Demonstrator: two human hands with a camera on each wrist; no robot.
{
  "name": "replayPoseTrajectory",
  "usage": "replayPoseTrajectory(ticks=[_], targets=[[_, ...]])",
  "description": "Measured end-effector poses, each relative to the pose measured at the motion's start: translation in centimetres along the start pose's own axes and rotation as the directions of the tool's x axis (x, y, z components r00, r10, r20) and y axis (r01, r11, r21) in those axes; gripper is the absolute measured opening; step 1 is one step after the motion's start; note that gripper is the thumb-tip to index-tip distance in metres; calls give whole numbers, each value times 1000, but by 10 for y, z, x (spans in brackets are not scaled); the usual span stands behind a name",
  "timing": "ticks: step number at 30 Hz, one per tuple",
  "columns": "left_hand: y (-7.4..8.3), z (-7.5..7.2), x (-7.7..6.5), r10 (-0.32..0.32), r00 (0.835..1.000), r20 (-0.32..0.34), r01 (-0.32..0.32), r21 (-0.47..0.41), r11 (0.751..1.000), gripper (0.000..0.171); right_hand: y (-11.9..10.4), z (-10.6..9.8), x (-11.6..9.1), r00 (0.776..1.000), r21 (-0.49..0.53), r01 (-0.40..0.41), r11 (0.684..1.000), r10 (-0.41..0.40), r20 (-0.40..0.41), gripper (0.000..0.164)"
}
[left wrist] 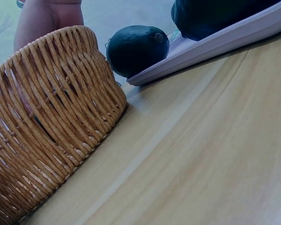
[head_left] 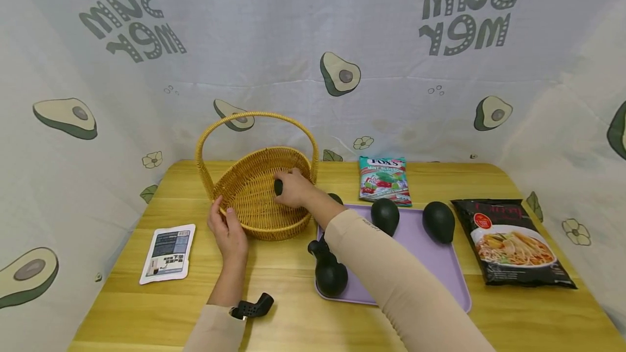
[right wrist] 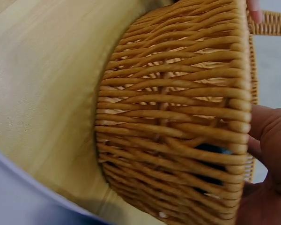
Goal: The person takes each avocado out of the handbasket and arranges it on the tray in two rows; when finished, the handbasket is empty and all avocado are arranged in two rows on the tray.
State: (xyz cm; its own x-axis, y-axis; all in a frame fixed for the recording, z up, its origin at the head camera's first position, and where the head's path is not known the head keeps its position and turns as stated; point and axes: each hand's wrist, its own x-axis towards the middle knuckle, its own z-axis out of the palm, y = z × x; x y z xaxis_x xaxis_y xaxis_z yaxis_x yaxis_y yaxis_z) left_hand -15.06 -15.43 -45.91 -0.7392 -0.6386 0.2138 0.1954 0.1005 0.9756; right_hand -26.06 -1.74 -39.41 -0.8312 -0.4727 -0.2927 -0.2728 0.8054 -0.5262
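A yellow wicker basket point(head_left: 264, 189) with a tall arched handle stands on the table at left of centre. My left hand point(head_left: 229, 232) grips its near left rim, thumb and fingers on either side. Over the inside of the basket, my right hand point(head_left: 295, 189) holds a dark avocado point(head_left: 278, 187), mostly hidden by the fingers. Through the weave in the right wrist view, the dark avocado point(right wrist: 210, 161) shows in part. Close by on the right, a lilac tray point(head_left: 430, 265) bears several dark avocados point(head_left: 385, 216), some partly behind my right forearm.
Behind the tray lies a mint candy bag point(head_left: 385, 181). A black noodle packet point(head_left: 513, 243) is to the tray's right. At the left, a white flat packet point(head_left: 168, 254) lies on the wooden table point(head_left: 274, 314). A printed curtain point(head_left: 293, 42) hangs behind.
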Motion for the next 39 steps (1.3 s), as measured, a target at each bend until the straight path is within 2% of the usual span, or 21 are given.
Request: replayPoseTrajectory(ticks=[6,10,14,19,30,39], targets=[[-1,0,1,-7,1000,8,7,6,1000,42,4,2,2,1000,1,18,1000,-18,9,69],[-22,-1,8,-7,1000,6,7,10,1000,42,4,3,2,999,9,32,999,-32,13,69],[-41,-3,13,-14,1000,11,13,20,1000,43,5,5,1,999,50,24,998,-25,21,78],[-43,-4,14,-14,1000,17,14,13,1000,43,7,7,0,999,81,27,996,-29,20,84],[-42,-5,13,-19,999,27,19,23,1000,43,6,4,-1,995,68,100,993,-99,-27,71],[-44,-5,13,-8,1000,22,7,30,1000,43,-10,-23,-19,979,37,194,980,-190,-78,66]])
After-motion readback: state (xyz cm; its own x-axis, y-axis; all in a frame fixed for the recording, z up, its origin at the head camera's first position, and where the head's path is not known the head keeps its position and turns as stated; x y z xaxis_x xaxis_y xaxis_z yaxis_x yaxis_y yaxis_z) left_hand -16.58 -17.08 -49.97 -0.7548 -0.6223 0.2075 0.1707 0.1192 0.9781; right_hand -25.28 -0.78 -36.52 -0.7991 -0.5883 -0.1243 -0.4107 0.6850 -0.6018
